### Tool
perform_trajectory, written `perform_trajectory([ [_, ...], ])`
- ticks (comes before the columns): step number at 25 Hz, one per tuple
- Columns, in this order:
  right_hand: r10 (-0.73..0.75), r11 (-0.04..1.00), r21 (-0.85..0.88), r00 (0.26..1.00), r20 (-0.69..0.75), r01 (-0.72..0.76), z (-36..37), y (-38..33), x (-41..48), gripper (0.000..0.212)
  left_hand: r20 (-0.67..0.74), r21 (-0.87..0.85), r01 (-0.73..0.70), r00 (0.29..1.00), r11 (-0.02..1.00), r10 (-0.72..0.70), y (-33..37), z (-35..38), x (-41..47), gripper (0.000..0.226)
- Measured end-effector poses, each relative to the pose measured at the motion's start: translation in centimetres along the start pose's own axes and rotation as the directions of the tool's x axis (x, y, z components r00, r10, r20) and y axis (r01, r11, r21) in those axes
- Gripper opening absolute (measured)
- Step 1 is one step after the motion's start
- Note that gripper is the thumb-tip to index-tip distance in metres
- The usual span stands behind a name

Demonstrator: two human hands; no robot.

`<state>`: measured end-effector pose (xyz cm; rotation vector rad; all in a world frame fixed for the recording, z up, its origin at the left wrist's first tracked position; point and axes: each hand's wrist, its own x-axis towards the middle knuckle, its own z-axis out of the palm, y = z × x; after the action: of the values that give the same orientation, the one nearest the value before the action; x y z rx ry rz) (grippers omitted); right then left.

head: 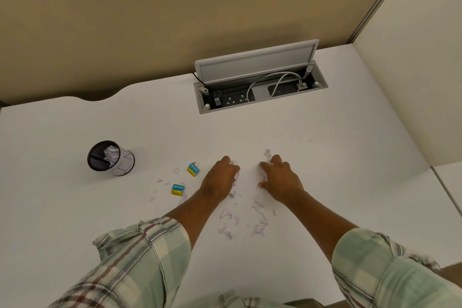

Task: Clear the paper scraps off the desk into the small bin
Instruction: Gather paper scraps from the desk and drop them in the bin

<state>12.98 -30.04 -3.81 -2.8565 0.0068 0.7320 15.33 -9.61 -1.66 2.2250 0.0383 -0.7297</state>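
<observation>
With scraps (258, 207) bunched in the cupped left hand (220, 180) and under the half-curled right hand (281, 181) mid-desk (325, 157), both should be swept together, then carried to the bin (110, 159) near the left edge.

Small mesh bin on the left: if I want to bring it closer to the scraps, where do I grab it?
Probably grip the small mesh bin around its round side wall, coming with the left hand from its right side. It stands upright, and crumpled paper sits inside, so keep it level.
</observation>
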Motion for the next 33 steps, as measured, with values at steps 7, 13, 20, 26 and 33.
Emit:
perform_trajectory([
  [7, -0.101, 0.995, -0.02, 0.987, -0.127, 0.099, 2.6, -2.3, -4.1, 0.028, -0.038, 0.118, 0.004, 0.999, 0.993, 0.0, -2.3, 0.9, -4.1, 0.017],
  [13, 0.173, 0.85, 0.515, 0.982, -0.081, -0.107, 2.2, -2.8, -4.4, 0.016, -0.16, 0.163, -0.008, 0.987, 0.987, 0.034, -4.4, 0.1, -6.9, 0.02],
  [20, 0.201, 0.227, 0.952, 0.966, 0.16, -0.205, 0.9, -7.6, -5.0, 0.005, -0.384, -0.209, 0.033, 0.917, 0.977, -0.113, -7.4, -3.9, -9.8, 0.01],
  [26, 0.097, 0.146, 0.965, 0.974, 0.203, -0.216, -0.8, -15.9, -3.7, 0.016, -0.486, -0.263, 0.063, 0.853, 0.963, -0.188, -10.0, -9.8, -12.1, 0.009],
  [33, -0.055, 0.178, 0.972, 0.985, 0.164, -0.152, -3.9, -29.4, -0.1, 0.022, -0.599, -0.452, 0.068, 0.716, 0.89, -0.359, -13.2, -18.0, -12.9, 0.029],
])
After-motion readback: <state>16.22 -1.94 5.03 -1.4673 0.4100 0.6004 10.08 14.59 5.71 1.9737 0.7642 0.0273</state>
